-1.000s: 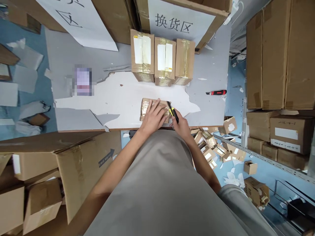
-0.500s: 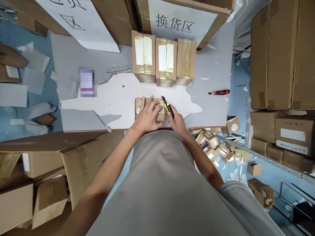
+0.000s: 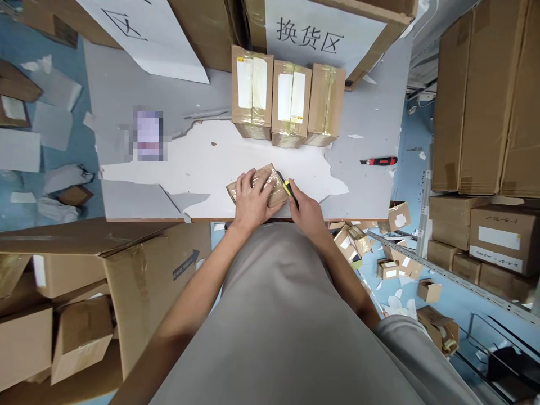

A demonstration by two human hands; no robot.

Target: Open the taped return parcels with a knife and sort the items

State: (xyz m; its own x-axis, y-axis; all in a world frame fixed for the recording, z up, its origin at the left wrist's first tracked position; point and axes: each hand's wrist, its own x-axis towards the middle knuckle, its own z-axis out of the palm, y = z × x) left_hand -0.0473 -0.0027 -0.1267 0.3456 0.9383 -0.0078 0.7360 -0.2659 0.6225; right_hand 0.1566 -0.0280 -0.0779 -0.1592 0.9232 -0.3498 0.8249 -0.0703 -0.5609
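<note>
A small taped cardboard box (image 3: 276, 196) lies slanted on the table near its front edge. My left hand (image 3: 252, 199) grips it from above, fingers spread over its taped top and thumb along the near side. In my right hand (image 3: 307, 214) is a yellow-and-black box cutter (image 3: 290, 190), its blade at the box's right end. I cannot tell whether the blade has entered the cardboard. Behind stand three taped cardboard boxes (image 3: 291, 101) side by side. A red-and-black utility knife (image 3: 379, 161) rests on the table to the right.
The table (image 3: 202, 163) has torn white and grey covering. Large cartons with paper signs (image 3: 312, 31) stand along its back. A blurred rectangular item (image 3: 148, 134) lies at left. Below left is a big carton (image 3: 139, 275) of boxes; stacked boxes (image 3: 498, 236) fill the right shelf.
The small box has turned from square to the table edge to a slant, its right end swinging away from me. Both hands have moved slightly with it, still holding box and cutter.
</note>
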